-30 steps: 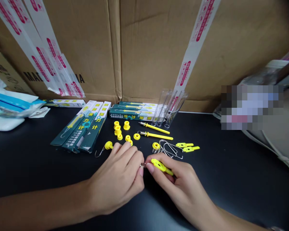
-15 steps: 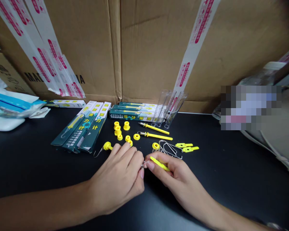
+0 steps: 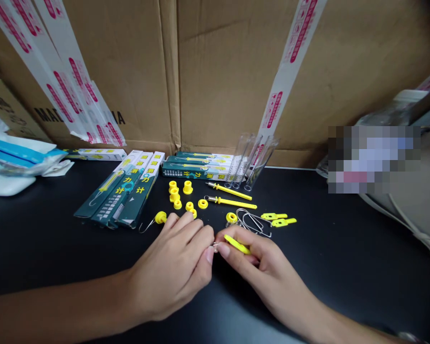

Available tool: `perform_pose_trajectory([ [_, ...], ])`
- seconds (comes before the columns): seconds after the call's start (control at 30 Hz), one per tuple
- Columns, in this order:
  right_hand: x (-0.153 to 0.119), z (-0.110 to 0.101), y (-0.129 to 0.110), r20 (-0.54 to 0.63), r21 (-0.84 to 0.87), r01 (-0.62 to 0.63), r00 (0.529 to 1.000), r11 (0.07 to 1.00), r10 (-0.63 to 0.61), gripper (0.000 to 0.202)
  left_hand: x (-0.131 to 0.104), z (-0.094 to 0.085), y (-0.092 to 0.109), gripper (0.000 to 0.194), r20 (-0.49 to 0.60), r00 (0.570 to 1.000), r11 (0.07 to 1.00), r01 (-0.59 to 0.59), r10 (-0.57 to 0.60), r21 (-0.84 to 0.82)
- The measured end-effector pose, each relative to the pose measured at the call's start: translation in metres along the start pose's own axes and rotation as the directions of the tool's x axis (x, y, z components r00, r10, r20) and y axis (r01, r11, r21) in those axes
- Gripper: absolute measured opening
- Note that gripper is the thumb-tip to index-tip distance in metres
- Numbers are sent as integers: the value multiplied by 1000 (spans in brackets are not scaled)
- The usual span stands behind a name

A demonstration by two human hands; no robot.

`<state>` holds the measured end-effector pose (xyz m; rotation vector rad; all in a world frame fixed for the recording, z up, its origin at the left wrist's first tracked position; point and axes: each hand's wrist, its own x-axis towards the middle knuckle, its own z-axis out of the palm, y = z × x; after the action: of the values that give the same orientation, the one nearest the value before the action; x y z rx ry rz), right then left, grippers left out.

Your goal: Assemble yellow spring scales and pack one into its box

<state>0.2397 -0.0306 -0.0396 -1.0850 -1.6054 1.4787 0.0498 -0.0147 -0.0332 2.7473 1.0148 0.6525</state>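
My left hand (image 3: 181, 267) is closed, its thumb and fingers pinching one side of a small metal spring or ring (image 3: 215, 247). Opposite it, my right hand (image 3: 258, 255) grips a flat yellow plastic piece (image 3: 237, 244) and has its thumb and index fingertip at the same metal part. The fingers hide much of that part. Beyond my left knuckles lies a yellow knob (image 3: 160, 218) with a thin metal hook (image 3: 146, 226). Just past my right fingers are a yellow ring (image 3: 231, 218) and bent metal hooks (image 3: 252, 221).
Several yellow caps (image 3: 174, 194), two yellow rods (image 3: 232, 203) and two flat yellow pieces (image 3: 284, 222) lie on the black table (image 3: 326, 286). Behind are clear tubes (image 3: 260, 162), green boxes (image 3: 129, 191) and a large cardboard box (image 3: 229, 71). A bag (image 3: 412, 205) stands right.
My left thumb has shifted slightly up against the metal part. The yellow piece in my right hand is tilted a little differently.
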Motion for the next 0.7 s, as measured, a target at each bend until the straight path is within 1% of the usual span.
perform_pose_trajectory([
  [0.1, -1, 0, -1, -26, -5, -6, 1000, 1000, 6, 30, 0, 0, -1, 23, 7, 1000, 1000, -15, 15, 1],
  [0.2, 0, -1, -2, -46, -10, -10, 999, 1000, 9, 30, -1, 1, -1, 22, 4, 1000, 999, -24, 24, 40],
  [0.43, 3, -2, 1, -45, 3, -58, 997, 998, 58, 29, -1, 4, -1, 24, -51, 998, 992, -35, 42, 125],
  [0.6, 2, -1, -2, -88, -23, -44, 995, 999, 41, 34, 1, 5, 0, 26, -72, 996, 978, -37, 53, 207],
  [0.7, 2, 0, -2, -108, -29, -33, 994, 999, 30, 33, 0, 6, 0, 27, -70, 996, 970, -43, 61, 238],
])
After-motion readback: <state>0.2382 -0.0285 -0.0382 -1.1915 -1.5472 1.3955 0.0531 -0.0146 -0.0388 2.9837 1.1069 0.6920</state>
